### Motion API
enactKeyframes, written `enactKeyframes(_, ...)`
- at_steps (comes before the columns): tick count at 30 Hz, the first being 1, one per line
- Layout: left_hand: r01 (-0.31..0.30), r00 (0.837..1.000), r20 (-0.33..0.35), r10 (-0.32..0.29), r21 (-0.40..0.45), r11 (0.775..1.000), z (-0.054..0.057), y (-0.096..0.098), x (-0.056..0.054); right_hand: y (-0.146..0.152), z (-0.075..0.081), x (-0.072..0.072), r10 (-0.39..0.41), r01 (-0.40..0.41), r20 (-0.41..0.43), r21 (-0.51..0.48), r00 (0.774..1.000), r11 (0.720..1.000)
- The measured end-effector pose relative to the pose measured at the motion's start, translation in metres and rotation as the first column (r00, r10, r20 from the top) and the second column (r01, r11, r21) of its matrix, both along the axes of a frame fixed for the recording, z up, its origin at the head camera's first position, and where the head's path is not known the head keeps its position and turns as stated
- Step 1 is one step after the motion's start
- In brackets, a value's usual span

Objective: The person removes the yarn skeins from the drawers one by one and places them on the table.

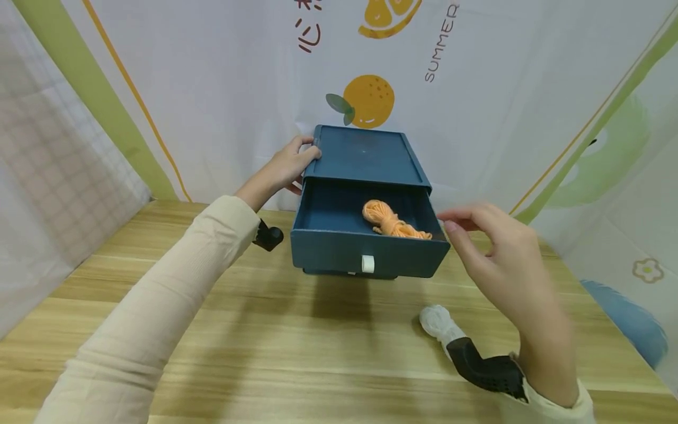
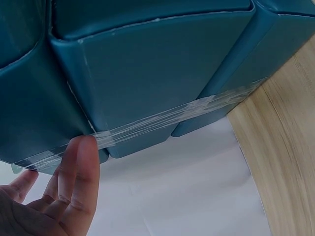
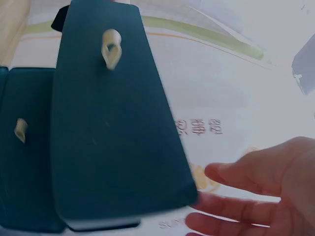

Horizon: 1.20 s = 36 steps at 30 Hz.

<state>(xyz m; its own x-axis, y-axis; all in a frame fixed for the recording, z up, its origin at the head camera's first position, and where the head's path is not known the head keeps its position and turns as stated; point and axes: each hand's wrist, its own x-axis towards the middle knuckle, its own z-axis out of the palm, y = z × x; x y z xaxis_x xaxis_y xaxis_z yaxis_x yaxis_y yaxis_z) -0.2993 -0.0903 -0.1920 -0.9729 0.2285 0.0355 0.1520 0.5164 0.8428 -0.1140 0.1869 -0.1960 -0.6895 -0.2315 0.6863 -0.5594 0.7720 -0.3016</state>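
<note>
A dark blue drawer cabinet stands on the table, its top drawer pulled out toward me. Inside that drawer lies a bundled skein of orange yarn. My left hand rests on the cabinet's upper left edge; in the left wrist view its fairly straight fingers touch the side, by a band of clear tape. Beside the drawer's right front corner is my right hand, blurred, its fingers extended with nothing between them. Whether they touch the drawer I cannot tell.
A white loop tab sits on the drawer front. A lower drawer with a similar tab shows in the right wrist view. Behind the cabinet hangs a white printed curtain. Wooden tabletop extends in front.
</note>
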Motion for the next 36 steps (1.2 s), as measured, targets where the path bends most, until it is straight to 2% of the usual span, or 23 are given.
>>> enactKeyframes(6, 0.011, 1.0, -0.002, -0.011, -0.001, 1.0, -0.001, -0.001, 0.0, -0.021, -0.007, -0.018, 0.038, -0.037, 0.038, -0.022, 0.999, 0.999)
enactKeyframes(9, 0.013, 1.0, 0.0, -0.013, -0.002, 1.0, -0.001, -0.001, 0.0, -0.029, -0.01, -0.024, 0.035, -0.037, 0.128, 0.014, 0.991, 0.999)
enactKeyframes(12, 0.011, 1.0, -0.002, -0.011, -0.004, 1.0, -0.001, -0.001, 0.001, -0.034, -0.011, -0.027, 0.017, -0.037, 0.237, 0.084, 0.971, 0.996)
enactKeyframes(15, 0.011, 1.0, -0.002, -0.011, -0.003, 1.0, 0.0, -0.001, 0.002, -0.036, -0.011, -0.028, -0.01, -0.04, 0.304, 0.156, 0.953, 0.987)
enactKeyframes(20, 0.014, 1.0, -0.001, -0.014, -0.005, 1.0, 0.001, 0.0, 0.003, -0.037, -0.009, -0.028, -0.036, -0.04, 0.324, 0.225, 0.945, 0.974)
enactKeyframes(29, 0.017, 1.0, 0.009, -0.017, -0.011, 1.0, -0.001, 0.0, 0.0, -0.039, -0.001, -0.025, -0.108, -0.016, 0.386, 0.305, 0.916, 0.952)
enactKeyframes(36, 0.013, 1.0, 0.01, -0.013, -0.006, 1.0, 0.0, -0.001, -0.002, -0.039, 0.001, -0.026, -0.131, -0.013, 0.414, 0.326, 0.901, 0.945)
